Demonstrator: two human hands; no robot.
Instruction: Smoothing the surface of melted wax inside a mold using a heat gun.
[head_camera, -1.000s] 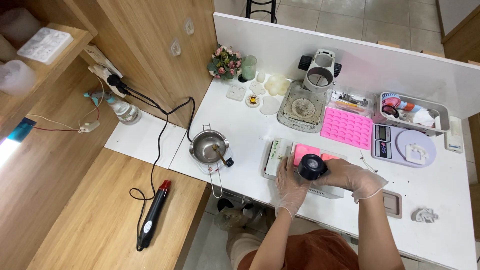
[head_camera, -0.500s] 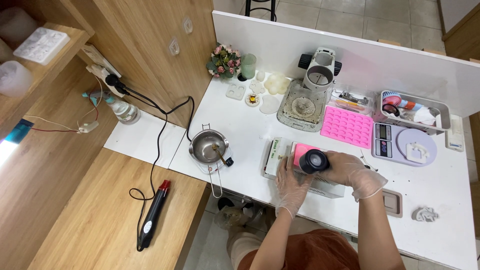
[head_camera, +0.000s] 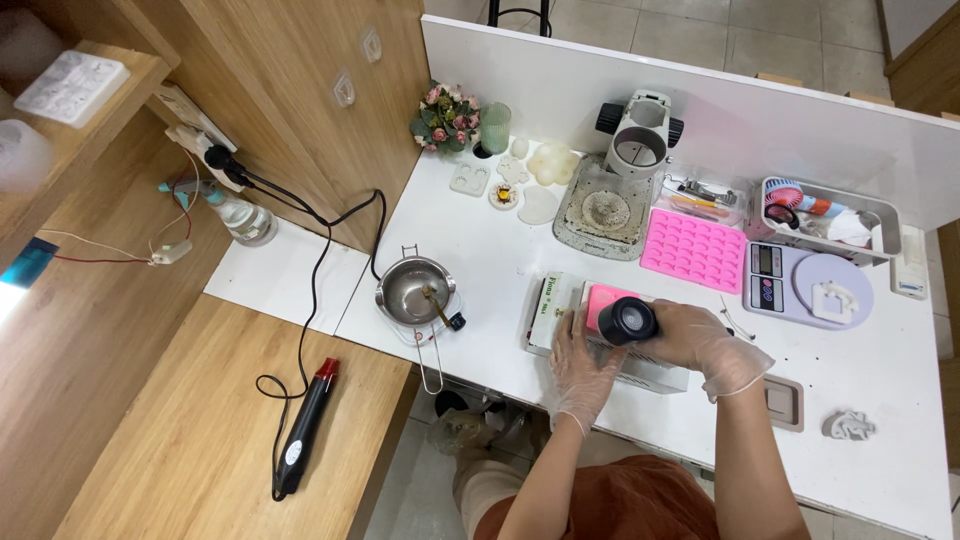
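Both my hands wear thin clear gloves. My right hand (head_camera: 705, 345) grips a black cylindrical tool (head_camera: 628, 321), its round end facing up at me, above a small pink mould (head_camera: 605, 298). The mould lies on a white box-shaped device (head_camera: 640, 368) near the table's front edge. My left hand (head_camera: 583, 362) rests flat on that device, fingers spread, just left of and below the tool. A white and green carton (head_camera: 549, 309) lies against the device's left side.
A metal melting pot (head_camera: 414, 292) with a stirrer stands left of the carton. Farther back are a large pink mould (head_camera: 695, 250), a digital scale (head_camera: 806, 286), a microscope (head_camera: 628, 165), a tray of tools (head_camera: 830, 215) and white casts. A black heat gun (head_camera: 305, 428) lies on the lower wooden bench.
My right hand has lifted the black tool slightly up and to the right over the pink mould. My left hand has stayed on the device.
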